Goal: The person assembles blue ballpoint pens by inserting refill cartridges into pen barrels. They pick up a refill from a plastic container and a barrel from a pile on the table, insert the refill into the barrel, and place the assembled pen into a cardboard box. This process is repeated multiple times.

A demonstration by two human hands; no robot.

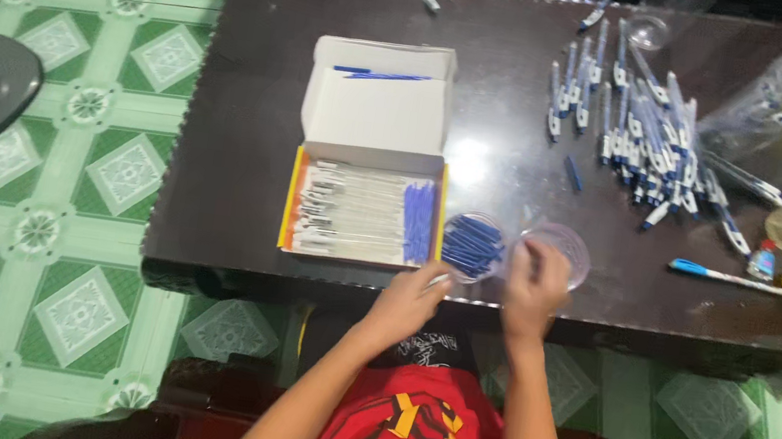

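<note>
Hands: L [411,298] at cap cup [472,245], R [533,284] over empty cup [560,247].

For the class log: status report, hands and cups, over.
Left hand touching the cup of blue caps. Right hand over the clear cup, grip unclear. Open box beside, nothing blocking.

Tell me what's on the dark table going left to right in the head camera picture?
Open white box of pen parts → small clear cup of blue caps by the left hand → clear cup at the right hand → pile of blue-and-white pens → clear plastic jar.
</note>
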